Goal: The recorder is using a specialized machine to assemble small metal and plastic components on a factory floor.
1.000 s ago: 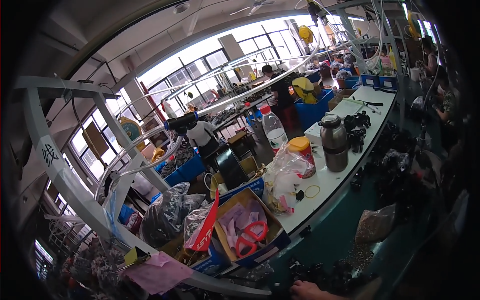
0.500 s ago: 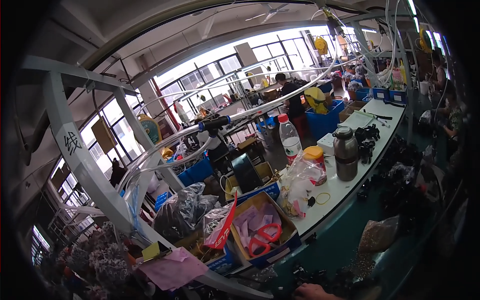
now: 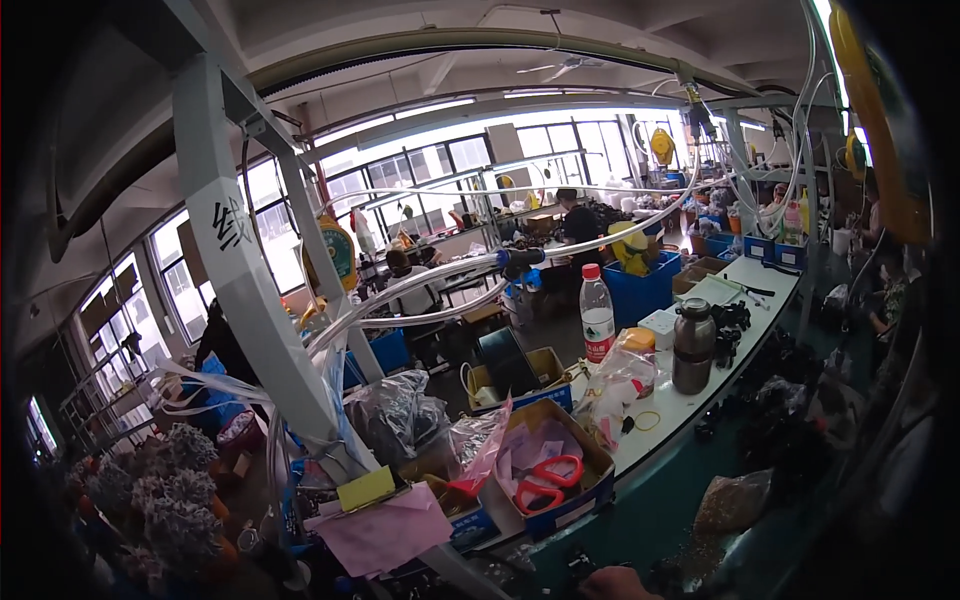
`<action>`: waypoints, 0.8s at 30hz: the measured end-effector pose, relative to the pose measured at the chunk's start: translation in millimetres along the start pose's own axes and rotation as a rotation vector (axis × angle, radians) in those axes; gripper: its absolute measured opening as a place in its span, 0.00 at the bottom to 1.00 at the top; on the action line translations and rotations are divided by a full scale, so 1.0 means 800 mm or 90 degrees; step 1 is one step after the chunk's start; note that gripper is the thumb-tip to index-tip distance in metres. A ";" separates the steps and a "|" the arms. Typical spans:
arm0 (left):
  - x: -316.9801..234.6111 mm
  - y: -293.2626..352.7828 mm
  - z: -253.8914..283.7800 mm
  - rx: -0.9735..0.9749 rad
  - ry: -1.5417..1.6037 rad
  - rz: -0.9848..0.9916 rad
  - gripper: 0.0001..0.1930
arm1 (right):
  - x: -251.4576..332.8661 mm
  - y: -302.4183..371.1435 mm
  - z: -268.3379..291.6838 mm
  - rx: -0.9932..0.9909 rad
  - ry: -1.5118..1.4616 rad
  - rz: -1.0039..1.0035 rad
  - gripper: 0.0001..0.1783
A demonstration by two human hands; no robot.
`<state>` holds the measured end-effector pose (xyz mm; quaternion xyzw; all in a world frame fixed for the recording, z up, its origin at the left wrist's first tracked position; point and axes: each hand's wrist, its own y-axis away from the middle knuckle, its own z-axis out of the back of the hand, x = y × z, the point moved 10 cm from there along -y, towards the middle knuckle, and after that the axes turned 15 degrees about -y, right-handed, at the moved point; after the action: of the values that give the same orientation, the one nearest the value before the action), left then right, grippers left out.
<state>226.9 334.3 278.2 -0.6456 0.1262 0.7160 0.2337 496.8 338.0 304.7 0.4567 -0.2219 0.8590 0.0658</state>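
Observation:
At the lower edge, slightly right of the middle, only the top of my right hand (image 3: 617, 583) shows; its fingers are cut off or in shadow. Small dark parts (image 3: 578, 562) lie beside it on the green work surface (image 3: 650, 520). Whether the hand holds anything is hidden. My left hand does not show. Closest in front stands an open cardboard box (image 3: 570, 515) with pink papers and red-handled scissors (image 3: 552, 484) in it. To its left, a pink sheet (image 3: 385, 530) and a yellow pad (image 3: 367, 489) sit by the grey post.
A white shelf (image 3: 650, 440) bears a metal flask (image 3: 692, 350), a water bottle (image 3: 597, 315) and a plastic bag (image 3: 612, 390). A grey post (image 3: 250, 270) rises at left. Clear hoses (image 3: 430, 300) cross ahead. A bag of small pieces (image 3: 733, 500) lies at right.
The view has turned left and levelled, so the post and boxes sit farther right in it. My right hand remains at the lower edge, with less of it showing.

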 end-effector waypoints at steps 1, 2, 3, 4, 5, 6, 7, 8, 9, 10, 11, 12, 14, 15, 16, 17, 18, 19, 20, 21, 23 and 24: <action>0.000 0.000 -0.001 0.005 0.008 0.000 0.28 | -0.001 0.000 -0.002 -0.002 0.003 -0.003 0.10; 0.000 0.000 -0.002 0.009 0.014 0.001 0.28 | 0.001 0.001 -0.003 -0.010 -0.002 0.009 0.10; 0.001 0.001 -0.002 0.012 0.018 0.002 0.28 | 0.002 0.003 -0.004 -0.018 -0.009 0.020 0.10; 0.001 0.002 -0.002 0.015 0.022 0.004 0.29 | 0.003 0.004 -0.004 -0.029 -0.012 0.032 0.10; 0.001 0.003 -0.002 0.018 0.024 0.007 0.29 | 0.004 0.005 -0.003 -0.040 -0.016 0.043 0.11; 0.000 0.006 0.000 0.023 0.023 0.011 0.29 | 0.003 0.007 -0.005 -0.041 -0.025 0.033 0.10; -0.001 0.009 0.002 0.028 0.022 0.016 0.29 | -0.001 0.008 -0.007 -0.043 -0.031 0.027 0.10; -0.002 0.011 0.003 0.034 0.020 0.021 0.29 | -0.008 0.008 -0.011 -0.039 -0.042 0.016 0.10; -0.003 0.014 0.005 0.040 0.018 0.027 0.29 | -0.015 0.009 -0.013 -0.035 -0.053 0.005 0.10; -0.005 0.016 0.008 0.043 0.014 0.033 0.29 | -0.017 0.009 -0.017 -0.026 -0.049 0.003 0.10; -0.008 0.019 0.010 0.046 0.011 0.040 0.29 | -0.016 0.010 -0.018 -0.027 -0.058 -0.004 0.10; -0.009 0.022 0.010 0.047 0.009 0.045 0.29 | -0.015 0.010 -0.017 -0.030 -0.066 -0.003 0.10; -0.012 0.028 0.008 0.050 0.007 0.054 0.29 | -0.013 0.011 -0.012 -0.032 -0.080 -0.005 0.10; -0.014 0.032 0.008 0.052 0.008 0.059 0.29 | -0.011 0.012 -0.010 -0.026 -0.082 -0.011 0.10; -0.015 0.035 0.008 0.054 0.009 0.062 0.29 | -0.009 0.013 -0.008 -0.019 -0.083 -0.016 0.11; -0.017 0.040 0.007 0.055 0.011 0.066 0.29 | -0.010 0.016 -0.006 -0.018 -0.087 -0.019 0.11; -0.018 0.043 0.005 0.057 0.014 0.067 0.30 | -0.011 0.018 -0.005 -0.007 -0.089 -0.018 0.10; -0.020 0.047 0.003 0.059 0.018 0.068 0.30 | -0.012 0.021 -0.003 0.006 -0.090 -0.017 0.09; -0.021 0.053 0.000 0.061 0.023 0.070 0.30 | -0.015 0.025 0.001 0.007 -0.090 -0.020 0.09; -0.022 0.054 -0.001 0.063 0.028 0.071 0.30 | -0.027 0.026 -0.006 0.056 -0.068 -0.068 0.11; -0.021 0.062 -0.004 0.062 0.041 0.080 0.30 | -0.036 0.034 -0.014 0.112 -0.046 -0.122 0.14; -0.020 0.063 -0.004 0.059 0.048 0.083 0.30 | -0.026 0.030 -0.009 0.074 -0.053 -0.091 0.13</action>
<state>205.7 286.6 287.5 -0.6509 0.2098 0.6982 0.2117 495.9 321.2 276.5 0.5101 -0.1407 0.8436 0.0911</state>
